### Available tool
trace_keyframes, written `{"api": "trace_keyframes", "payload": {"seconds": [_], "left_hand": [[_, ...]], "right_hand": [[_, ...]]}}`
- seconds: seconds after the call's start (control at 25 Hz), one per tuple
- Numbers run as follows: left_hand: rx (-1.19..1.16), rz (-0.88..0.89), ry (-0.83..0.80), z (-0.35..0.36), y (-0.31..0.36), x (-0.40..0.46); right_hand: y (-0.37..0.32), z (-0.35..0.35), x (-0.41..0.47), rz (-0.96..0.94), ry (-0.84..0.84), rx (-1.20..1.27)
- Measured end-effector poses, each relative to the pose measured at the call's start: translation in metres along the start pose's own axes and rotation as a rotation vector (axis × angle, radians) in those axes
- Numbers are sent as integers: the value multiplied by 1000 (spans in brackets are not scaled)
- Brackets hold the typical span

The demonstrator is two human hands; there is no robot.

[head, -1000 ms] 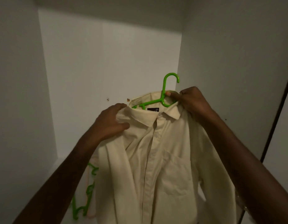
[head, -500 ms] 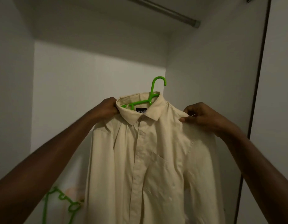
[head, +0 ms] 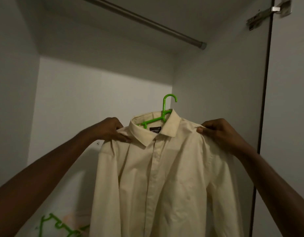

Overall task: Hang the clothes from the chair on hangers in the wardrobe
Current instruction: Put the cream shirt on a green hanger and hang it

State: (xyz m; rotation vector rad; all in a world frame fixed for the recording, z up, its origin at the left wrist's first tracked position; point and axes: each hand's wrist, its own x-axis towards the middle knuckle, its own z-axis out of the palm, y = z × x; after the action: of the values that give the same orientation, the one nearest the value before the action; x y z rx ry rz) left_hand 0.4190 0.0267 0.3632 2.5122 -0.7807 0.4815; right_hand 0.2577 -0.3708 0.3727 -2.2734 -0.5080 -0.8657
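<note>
The wardrobe (head: 103, 100) fills my view, pale walls on three sides, and the big change is up top: the rail (head: 147, 21) is now fully in sight, running from upper left down to its capped end on the right wall, where a second ago I saw none of it, and only its end half a second ago, so my head has tipped up toward where this has to go; the wardrobe door (head: 287, 117) stands open at my right with its hinge near the top corner; in front of me the cream shirt (head: 165, 177) hangs buttoned and square, held up in the air inside the opening, well below the rail and not yet on it; it has come up and spread out since a moment back, when it was bunched low and my right hand was at the hook; now my left hand (head: 112, 130) pinches the cloth at one shoulder and my right hand (head: 217, 130) pinches the other shoulder seam, fingers curled tight on fabric on both sides, arms stretched; the green hanger (head: 165, 115) sits inside the collar, its hook poking up free with nothing on it; down in the bottom left corner, spare green hangers (head: 59, 224) lie blurred on the floor; my read is the dressing step is done and what is left is lifting the hook onto that rail
</note>
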Motion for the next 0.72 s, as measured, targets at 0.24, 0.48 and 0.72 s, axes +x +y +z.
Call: {"api": "trace_keyframes", "payload": {"seconds": [0.24,0.48,0.72], "left_hand": [[22,31,-179,-39,-32,-18],[-160,214,366,-63,30,-31],[507,213,340,-16,81,-7]], "right_hand": [[4,14,-6,-32,27,38],[-1,25,-4,-55,-20,-7],[-8,39,-3,4,20,146]]}}
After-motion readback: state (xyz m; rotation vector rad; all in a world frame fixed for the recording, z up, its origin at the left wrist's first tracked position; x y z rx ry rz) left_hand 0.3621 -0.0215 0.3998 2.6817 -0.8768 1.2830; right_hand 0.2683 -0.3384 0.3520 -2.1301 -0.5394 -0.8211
